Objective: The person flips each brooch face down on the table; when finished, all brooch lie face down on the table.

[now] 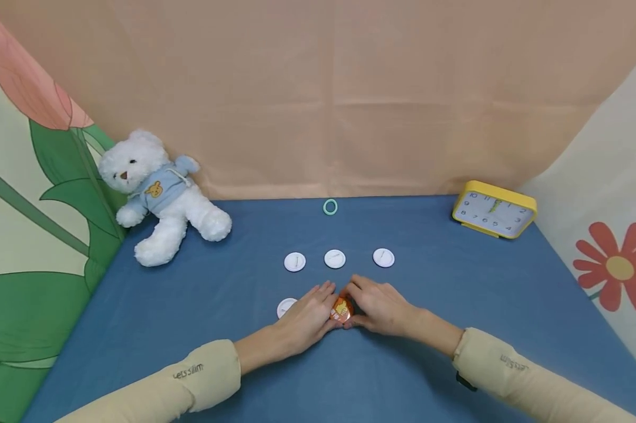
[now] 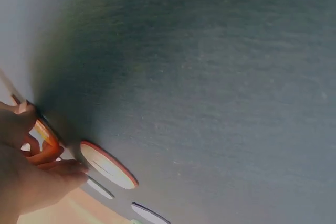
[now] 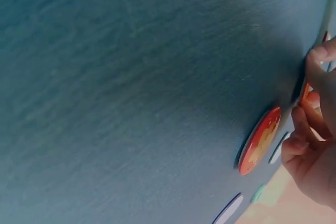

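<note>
My left hand (image 1: 308, 317) and right hand (image 1: 378, 306) meet at an orange pin badge (image 1: 342, 309) with a yellow figure on its face. Fingers and thumb of both hands pinch it by the edges. In the left wrist view the badge's orange rim (image 2: 47, 134) shows between the fingers. Beside my left hand lies a white-backed badge (image 1: 286, 306), partly covered by it; its edge looks red in the left wrist view (image 2: 109, 164). Close to my right hand, the right wrist view shows another red-orange badge (image 3: 260, 141) lying face up on the cloth.
Behind the hands lie three white-backed badges, left (image 1: 295, 262), middle (image 1: 335, 259) and right (image 1: 383, 257). Farther back are a green ring (image 1: 330, 207), a yellow clock (image 1: 494, 210) at right and a white teddy bear (image 1: 161, 197) at left. Blue cloth (image 1: 233, 247) covers the table.
</note>
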### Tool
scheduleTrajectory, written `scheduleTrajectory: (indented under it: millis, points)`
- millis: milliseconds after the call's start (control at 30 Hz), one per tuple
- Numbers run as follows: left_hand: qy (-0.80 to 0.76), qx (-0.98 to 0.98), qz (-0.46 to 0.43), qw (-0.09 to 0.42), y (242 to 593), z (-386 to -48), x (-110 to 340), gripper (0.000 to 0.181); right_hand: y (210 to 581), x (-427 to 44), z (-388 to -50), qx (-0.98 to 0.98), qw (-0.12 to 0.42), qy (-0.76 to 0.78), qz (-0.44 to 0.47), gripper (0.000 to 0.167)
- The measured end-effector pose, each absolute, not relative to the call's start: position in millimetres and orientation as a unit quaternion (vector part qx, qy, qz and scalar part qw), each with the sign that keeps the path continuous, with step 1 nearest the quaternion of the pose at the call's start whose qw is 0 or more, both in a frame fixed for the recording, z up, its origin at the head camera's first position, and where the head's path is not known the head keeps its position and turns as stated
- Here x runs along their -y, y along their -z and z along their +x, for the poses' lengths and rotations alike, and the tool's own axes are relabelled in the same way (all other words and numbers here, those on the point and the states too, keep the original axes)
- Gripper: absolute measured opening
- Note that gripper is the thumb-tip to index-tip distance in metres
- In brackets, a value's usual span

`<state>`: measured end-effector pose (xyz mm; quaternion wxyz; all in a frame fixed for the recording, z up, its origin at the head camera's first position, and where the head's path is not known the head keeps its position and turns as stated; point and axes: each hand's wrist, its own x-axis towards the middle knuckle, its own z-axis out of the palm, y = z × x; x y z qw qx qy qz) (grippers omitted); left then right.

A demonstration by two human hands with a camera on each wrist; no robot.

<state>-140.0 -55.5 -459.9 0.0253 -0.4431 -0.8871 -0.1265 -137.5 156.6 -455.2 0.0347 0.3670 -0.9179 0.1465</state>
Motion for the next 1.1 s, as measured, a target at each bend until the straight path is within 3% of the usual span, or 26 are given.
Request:
scheduleTrajectory:
  millis: [300, 767, 1100]
  points:
    - [0.217, 0.882, -0.417, 0.037, 428.5, -155.6, 55.4, 0.043, 432.7, -156.7, -143.1, 0.925, 0.099, -0.168, 0.325, 0.049]
    - [0.171, 0.875, -0.447, 0.071, 348.3, -184.0, 65.2, 0.058, 366.1, -149.5, -165.2, 0.902, 0.197, -0.199, 0.33, 0.055]
    - [0.197, 0.879, -0.426, 0.081, 342.0, -187.8, 66.5, 0.061, 354.2, -149.6, -170.4, 0.893, 0.218, -0.201, 0.338, 0.057]
